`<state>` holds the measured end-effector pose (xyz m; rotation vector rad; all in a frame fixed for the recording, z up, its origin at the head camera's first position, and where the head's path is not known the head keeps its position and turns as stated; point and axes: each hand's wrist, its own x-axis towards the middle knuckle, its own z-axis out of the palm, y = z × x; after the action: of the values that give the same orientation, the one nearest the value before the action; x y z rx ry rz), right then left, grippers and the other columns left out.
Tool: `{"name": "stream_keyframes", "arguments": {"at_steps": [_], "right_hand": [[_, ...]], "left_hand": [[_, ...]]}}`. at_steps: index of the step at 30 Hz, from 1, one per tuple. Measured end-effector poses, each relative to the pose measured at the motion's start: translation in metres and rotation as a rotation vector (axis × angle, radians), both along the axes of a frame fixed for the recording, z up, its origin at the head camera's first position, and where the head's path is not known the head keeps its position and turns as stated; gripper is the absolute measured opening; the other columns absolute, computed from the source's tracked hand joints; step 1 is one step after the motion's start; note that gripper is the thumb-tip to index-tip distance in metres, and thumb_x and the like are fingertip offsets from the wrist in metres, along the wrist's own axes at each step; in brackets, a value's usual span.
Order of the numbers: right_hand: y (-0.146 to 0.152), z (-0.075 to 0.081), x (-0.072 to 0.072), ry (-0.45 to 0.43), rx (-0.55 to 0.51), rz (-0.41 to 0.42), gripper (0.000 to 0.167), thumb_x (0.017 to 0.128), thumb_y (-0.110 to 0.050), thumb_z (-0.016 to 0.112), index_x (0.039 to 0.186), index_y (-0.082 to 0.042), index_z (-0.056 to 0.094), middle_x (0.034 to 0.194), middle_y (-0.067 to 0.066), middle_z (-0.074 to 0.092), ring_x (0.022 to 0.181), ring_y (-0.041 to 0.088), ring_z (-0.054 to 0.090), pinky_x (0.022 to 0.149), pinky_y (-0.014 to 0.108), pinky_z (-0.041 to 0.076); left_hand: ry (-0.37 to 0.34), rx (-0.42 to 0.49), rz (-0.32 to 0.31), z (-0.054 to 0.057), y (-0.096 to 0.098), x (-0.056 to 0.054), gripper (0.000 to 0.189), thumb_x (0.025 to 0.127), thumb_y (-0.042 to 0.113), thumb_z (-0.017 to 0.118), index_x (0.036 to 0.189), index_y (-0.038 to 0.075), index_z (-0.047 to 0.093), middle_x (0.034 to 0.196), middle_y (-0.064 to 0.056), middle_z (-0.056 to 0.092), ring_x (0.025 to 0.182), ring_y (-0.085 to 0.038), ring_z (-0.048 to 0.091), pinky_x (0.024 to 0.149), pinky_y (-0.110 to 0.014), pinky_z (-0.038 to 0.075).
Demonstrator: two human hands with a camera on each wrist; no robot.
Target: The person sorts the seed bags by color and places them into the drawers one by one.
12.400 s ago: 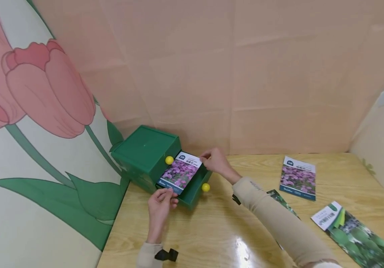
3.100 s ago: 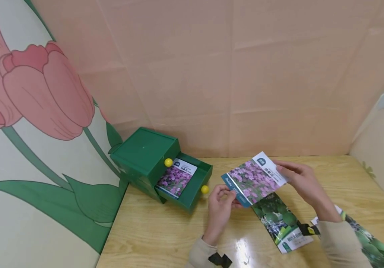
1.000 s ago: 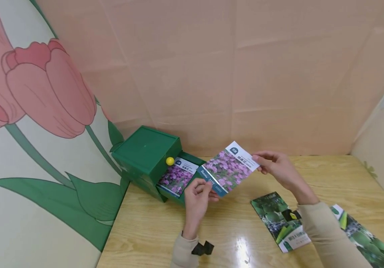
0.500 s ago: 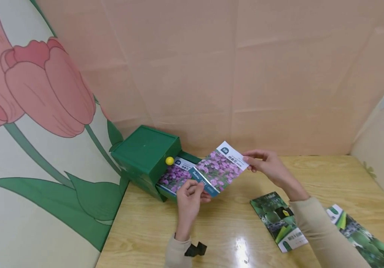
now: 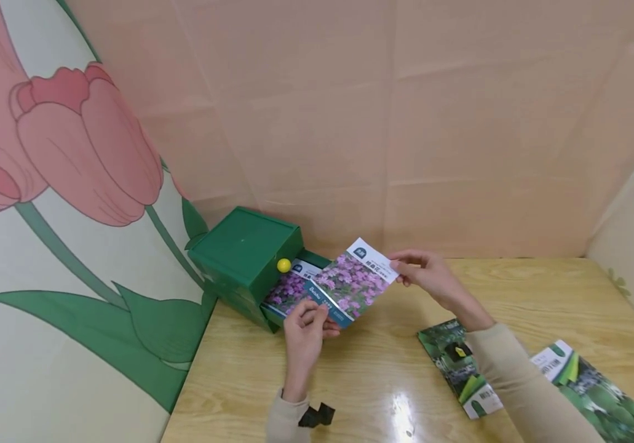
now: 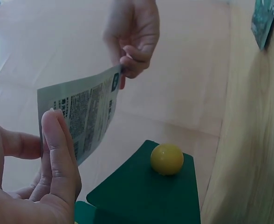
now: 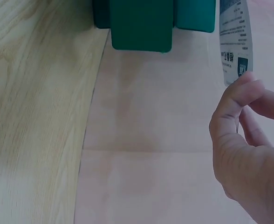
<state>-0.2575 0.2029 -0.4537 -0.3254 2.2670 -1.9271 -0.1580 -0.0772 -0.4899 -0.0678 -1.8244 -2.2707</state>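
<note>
Both hands hold one seed packet (image 5: pixel 352 280) with pink-purple flowers and a white top band, tilted above the pulled-out drawer. My left hand (image 5: pixel 304 332) pinches its lower blue corner; my right hand (image 5: pixel 430 280) pinches the white corner. Printed text covers the packet's back (image 6: pixel 88 112) in the left wrist view. A matching flower seed packet (image 5: pixel 289 289) lies in the drawer (image 5: pixel 317 258), partly covered by the held one. The drawer belongs to a green drawer box (image 5: pixel 245 246). Its front knob (image 6: pixel 167 159), a yellow ball, shows in the left wrist view and is hidden in the head view.
Two green-pictured seed packets lie on the wooden table (image 5: pixel 372 381) to the right: one packet (image 5: pixel 455 363) partly under the right sleeve, another packet (image 5: pixel 599 387) farther right. A second yellow knob (image 5: pixel 284 266) sits on the box's front. A tulip-painted wall (image 5: pixel 84 147) borders the left.
Since about three seconds ago, both hands have carried the flower packet left, from over the green packet to over the drawer. Earlier it lay on the table, while the hands put its match into the drawer.
</note>
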Motion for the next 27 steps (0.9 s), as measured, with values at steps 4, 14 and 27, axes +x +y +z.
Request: {"name": "stream_keyframes", "arguments": {"at_steps": [4,14,27], "right_hand": [[-0.004,0.000,-0.001,0.004,0.015,0.004,0.036,0.107,-0.015,0.066,0.137,0.006,0.065,0.101,0.005,0.074,0.081,0.014,0.066,0.070,0.024,0.058],[-0.016,-0.004,-0.010,0.045,0.059,0.011,0.031,0.107,-0.010,0.065,0.133,0.005,0.069,0.102,0.014,0.075,0.078,0.015,0.066,0.066,0.022,0.055],[-0.038,-0.009,-0.021,0.064,0.040,-0.031,0.025,0.103,-0.012,0.071,0.121,0.005,0.074,0.086,0.007,0.073,0.070,0.013,0.063,0.060,0.021,0.052]], "left_hand": [[-0.022,-0.006,0.014,-0.002,-0.002,0.000,0.020,0.103,0.003,0.068,0.096,-0.013,0.059,0.076,-0.021,0.073,0.060,-0.016,0.073,0.059,-0.033,0.067],[-0.042,-0.017,0.038,-0.008,-0.010,0.001,0.020,0.104,0.004,0.067,0.096,-0.012,0.059,0.081,-0.030,0.073,0.061,-0.022,0.074,0.060,-0.039,0.068],[-0.057,-0.034,0.091,-0.014,-0.023,0.004,0.021,0.103,0.005,0.069,0.096,-0.013,0.059,0.080,-0.030,0.072,0.064,-0.027,0.075,0.060,-0.035,0.067]]}}
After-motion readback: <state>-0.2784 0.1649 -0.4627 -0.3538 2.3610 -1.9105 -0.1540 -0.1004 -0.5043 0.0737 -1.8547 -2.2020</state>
